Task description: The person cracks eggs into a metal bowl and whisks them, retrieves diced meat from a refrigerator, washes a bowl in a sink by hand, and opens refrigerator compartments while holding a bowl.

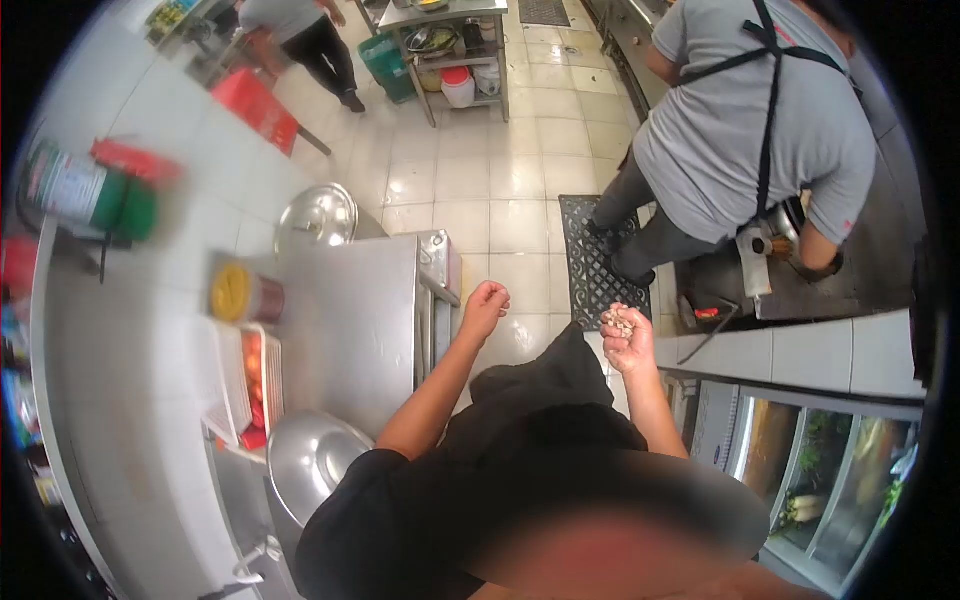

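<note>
Small pale pieces (620,322), whitish and brownish, fill my right hand (630,348), whose fingers are curled around them. They look like garlic cloves or nuts, but their exact kind cannot be made out. My left hand (487,308) is held out over the floor with its fingers loosely curled in, and nothing shows in it. It is nearest to the right side of a steel table (350,310) and touches nothing. Below my right hand is my black apron (545,390).
A co-worker (750,130) stands at the right by the cooking counter (850,280), on a black rubber mat (590,250). Another person (310,45) is at the far left. A lidded steel pot (318,215), a red stool (255,105) and a green bin (387,68) line the left.
</note>
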`<state>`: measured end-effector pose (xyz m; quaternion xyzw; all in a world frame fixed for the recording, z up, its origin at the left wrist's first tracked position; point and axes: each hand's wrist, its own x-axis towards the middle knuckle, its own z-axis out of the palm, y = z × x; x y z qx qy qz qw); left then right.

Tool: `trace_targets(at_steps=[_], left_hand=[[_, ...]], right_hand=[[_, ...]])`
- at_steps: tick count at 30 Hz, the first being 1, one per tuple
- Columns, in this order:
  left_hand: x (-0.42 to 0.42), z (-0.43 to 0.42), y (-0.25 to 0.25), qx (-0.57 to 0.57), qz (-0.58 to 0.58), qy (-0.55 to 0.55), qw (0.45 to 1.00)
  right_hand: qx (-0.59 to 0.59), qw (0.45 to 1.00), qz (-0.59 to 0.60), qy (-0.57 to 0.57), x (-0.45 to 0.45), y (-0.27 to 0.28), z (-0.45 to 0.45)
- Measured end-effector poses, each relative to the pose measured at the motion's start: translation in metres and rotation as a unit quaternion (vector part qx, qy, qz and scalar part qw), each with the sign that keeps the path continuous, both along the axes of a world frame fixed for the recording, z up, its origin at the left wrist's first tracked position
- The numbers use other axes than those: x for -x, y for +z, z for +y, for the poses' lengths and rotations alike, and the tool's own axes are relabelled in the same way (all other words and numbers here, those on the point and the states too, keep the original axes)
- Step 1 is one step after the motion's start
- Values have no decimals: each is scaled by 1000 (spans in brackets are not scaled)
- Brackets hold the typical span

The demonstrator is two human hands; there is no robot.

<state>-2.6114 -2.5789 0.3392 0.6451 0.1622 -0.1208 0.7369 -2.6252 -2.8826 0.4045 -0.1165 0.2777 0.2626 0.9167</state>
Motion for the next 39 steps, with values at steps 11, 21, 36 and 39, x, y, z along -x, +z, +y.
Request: trace_targets(at_steps=[11,21,36,39], left_hand=[[-245,74,-29,-40,69,60,995],[-403,205,-61,-1,95,242,966],[-783,464,-71,-34,44,201,978],[-835,513,-82,-67,39,207,975]], right_hand=[[-9,991,-65,120,-351,-39,79],[-28,963,-127,236,-656,-7,238],[24,967,-43,249,-924,-31,476],[6,960,-60,273,-992,-61,539]])
